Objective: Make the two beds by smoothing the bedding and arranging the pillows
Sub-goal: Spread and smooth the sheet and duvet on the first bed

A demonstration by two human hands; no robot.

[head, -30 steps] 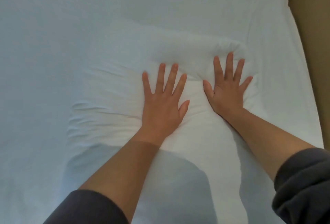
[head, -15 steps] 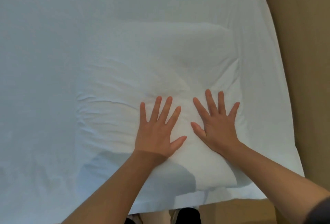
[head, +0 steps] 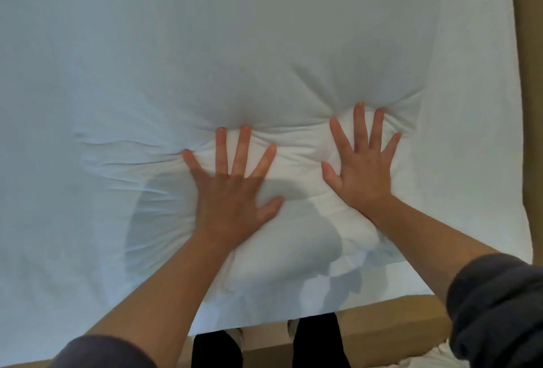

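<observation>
A white pillow lies on the white bed sheet near the bed's right corner. My left hand presses flat on the pillow's near part, fingers spread and straight. To its right my right hand also presses flat, fingers splayed. The fabric puckers into a ridge at both sets of fingertips, and the pillow bulges beyond them. Creases fan out to the left of my left hand.
The bed's near edge runs along the bottom, with tan floor below and along the right side. My dark trouser legs stand at the bed's edge. Dark sleeves cover my upper forearms.
Both hands slid back toward me and then pushed forward across the pillow, bunching the fabric at the fingertips. The view has pulled back, so the bed's near edge and floor now show.
</observation>
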